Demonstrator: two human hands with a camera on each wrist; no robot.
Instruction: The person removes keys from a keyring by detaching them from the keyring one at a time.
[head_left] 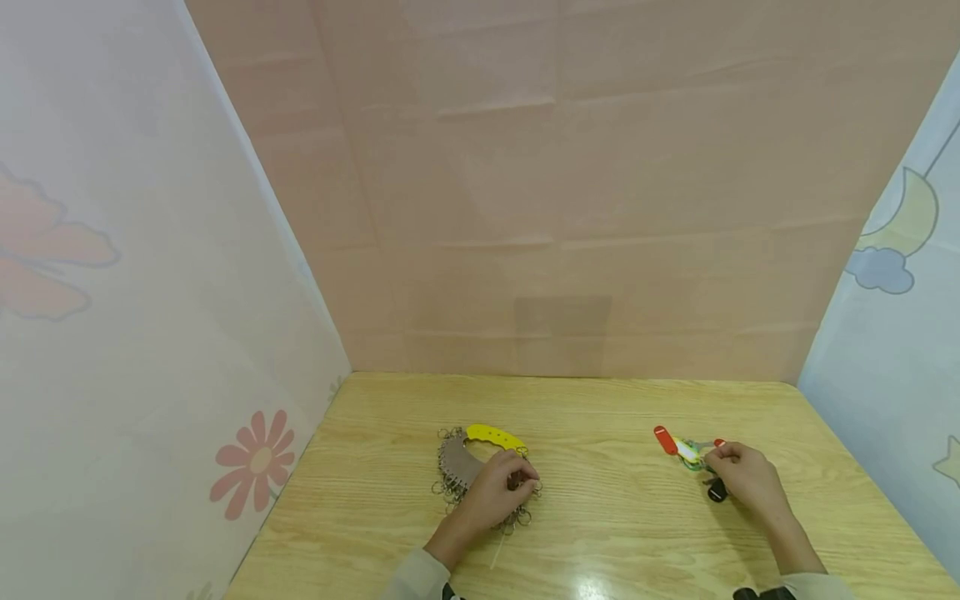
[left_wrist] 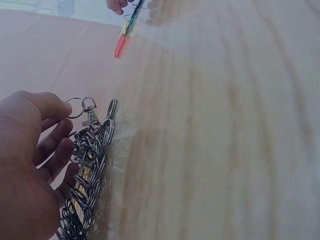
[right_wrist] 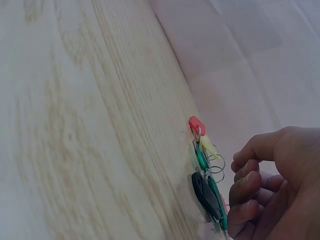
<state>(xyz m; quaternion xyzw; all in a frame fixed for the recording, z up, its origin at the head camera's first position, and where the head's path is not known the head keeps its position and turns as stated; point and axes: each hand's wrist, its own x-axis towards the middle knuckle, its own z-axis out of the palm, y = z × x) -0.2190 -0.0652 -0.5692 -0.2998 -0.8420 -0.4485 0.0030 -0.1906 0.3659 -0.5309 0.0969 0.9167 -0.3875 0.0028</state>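
A fan-shaped sheaf of grey metal plates (head_left: 459, 461), fringed with rings and clasps, lies on the table with a yellow curved piece (head_left: 495, 435) along its far side. Over its right part is my left hand (head_left: 495, 490), hiding some of it. In the left wrist view, thumb and forefinger pinch a split key ring (left_wrist: 75, 116) joined to a metal clasp (left_wrist: 91, 119). My right hand (head_left: 752, 482) hovers at a cluster of key tags: red (head_left: 664, 440), yellow (head_left: 686, 451), green (right_wrist: 201, 156) and black (right_wrist: 204, 195). Its bent fingertips come close to the tags' rings (right_wrist: 216, 167), gripping nothing visible.
The wooden table (head_left: 600, 417) meets a pinkish back sheet (head_left: 570, 208). Pale printed panels stand at the left (head_left: 150, 333) and right (head_left: 922, 333). A thin pale strip (head_left: 497, 552) lies in front of the metal plates.
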